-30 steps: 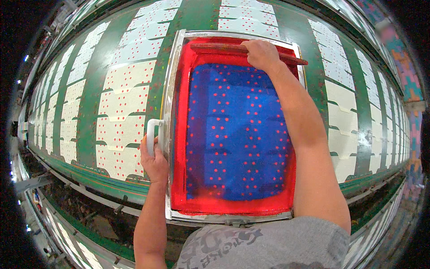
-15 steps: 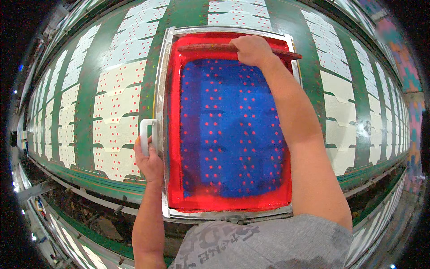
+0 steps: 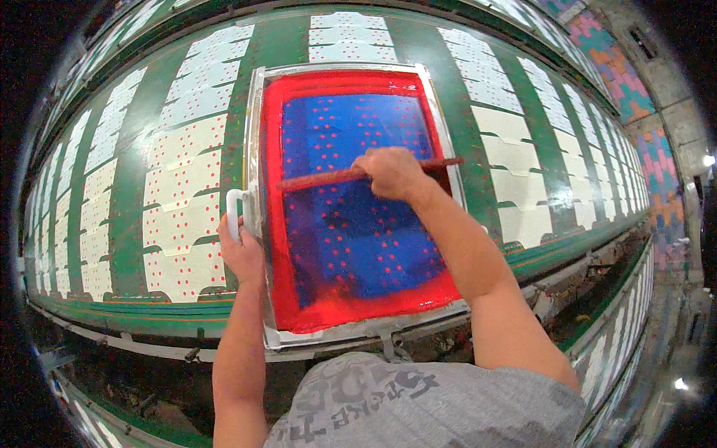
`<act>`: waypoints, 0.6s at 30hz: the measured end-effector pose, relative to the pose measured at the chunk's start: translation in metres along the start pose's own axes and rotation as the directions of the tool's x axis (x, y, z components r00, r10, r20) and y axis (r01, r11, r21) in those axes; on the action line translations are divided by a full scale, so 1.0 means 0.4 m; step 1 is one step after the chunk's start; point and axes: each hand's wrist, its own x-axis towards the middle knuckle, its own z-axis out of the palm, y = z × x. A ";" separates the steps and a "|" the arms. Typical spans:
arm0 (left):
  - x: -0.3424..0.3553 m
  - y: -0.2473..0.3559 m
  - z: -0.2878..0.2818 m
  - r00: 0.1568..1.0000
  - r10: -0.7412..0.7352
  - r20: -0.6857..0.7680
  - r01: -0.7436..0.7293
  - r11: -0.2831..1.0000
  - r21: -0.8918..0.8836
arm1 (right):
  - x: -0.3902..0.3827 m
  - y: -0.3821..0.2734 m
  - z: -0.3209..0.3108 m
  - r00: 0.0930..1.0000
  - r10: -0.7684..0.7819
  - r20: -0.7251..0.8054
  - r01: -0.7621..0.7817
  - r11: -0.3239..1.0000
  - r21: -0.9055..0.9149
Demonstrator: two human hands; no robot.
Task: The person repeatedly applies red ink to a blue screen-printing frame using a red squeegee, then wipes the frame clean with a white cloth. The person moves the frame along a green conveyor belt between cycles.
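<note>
A screen printing frame point(image 3: 255, 142) with pale metal edges lies flat in front of me. Its blue mesh point(image 3: 358, 257) carries many small red dots, and thick red ink point(image 3: 351, 318) lines the border. My right hand point(image 3: 392, 173) is closed over a long red-stained squeegee point(image 3: 317, 180), which lies slantwise across the middle of the mesh, its right end reaching over the frame's right edge. At the frame's left side my left hand point(image 3: 242, 255) grips the lower part of a white handle point(image 3: 233, 212). The squeegee's underside is hidden.
Beneath the frame runs a long green table point(image 3: 123, 224). Cream panels with red dots point(image 3: 183, 235) lie to the left, and plain cream panels point(image 3: 520, 213) to the right. Whiter dotted panels point(image 3: 348, 37) lie farther back. Patterned floor point(image 3: 665, 187) shows at far right.
My right hand has drawn the squeegee from the far end of the mesh toward me, to about the middle. My left hand stays on the handle. The whole view has turned slightly.
</note>
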 end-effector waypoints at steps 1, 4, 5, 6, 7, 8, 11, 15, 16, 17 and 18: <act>0.001 -0.004 0.001 1.000 0.007 -0.008 -0.007 1.000 -0.006 | -0.037 -0.028 0.003 1.000 0.010 0.009 -0.011 1.000 0.005; 0.003 -0.011 0.002 0.999 0.033 -0.012 -0.033 0.999 -0.009 | -0.151 -0.115 0.016 0.999 0.023 0.022 -0.024 0.999 0.028; 0.001 -0.011 0.002 1.000 0.006 -0.007 -0.006 1.000 -0.031 | -0.191 -0.144 0.020 0.999 0.031 0.034 -0.032 0.999 0.027; 0.003 -0.010 0.003 1.000 0.005 -0.015 -0.005 1.000 -0.020 | -0.228 -0.173 0.025 0.998 0.039 0.045 -0.041 0.999 0.029; 0.003 -0.009 0.000 0.999 0.038 -0.027 -0.038 0.999 -0.011 | -0.264 -0.205 0.029 0.997 0.050 0.052 -0.052 0.998 0.033; 0.003 -0.005 0.003 0.998 0.052 -0.044 -0.053 0.999 0.000 | -0.308 -0.234 0.029 0.999 0.026 0.040 -0.028 0.999 0.040; -0.001 0.007 0.000 0.999 0.029 -0.041 -0.028 0.999 0.028 | -0.416 -0.318 0.042 0.998 0.030 0.050 -0.032 0.999 0.043; -0.002 0.018 -0.002 0.998 0.020 -0.062 -0.019 1.000 0.021 | -0.543 -0.404 0.069 0.999 0.024 0.021 -0.025 0.998 0.062; -0.002 0.018 -0.003 0.998 0.016 -0.053 -0.014 1.000 0.025 | -0.569 -0.421 0.079 1.000 0.028 -0.011 -0.027 0.998 0.051; 0.000 0.018 -0.004 0.999 0.012 -0.046 -0.010 0.999 0.040 | -0.590 -0.433 0.087 0.998 0.026 -0.054 -0.024 0.999 0.048; 0.004 0.018 -0.002 0.999 -0.012 -0.039 0.014 0.998 0.058 | -0.601 -0.439 0.096 0.999 0.027 -0.037 -0.026 0.999 0.023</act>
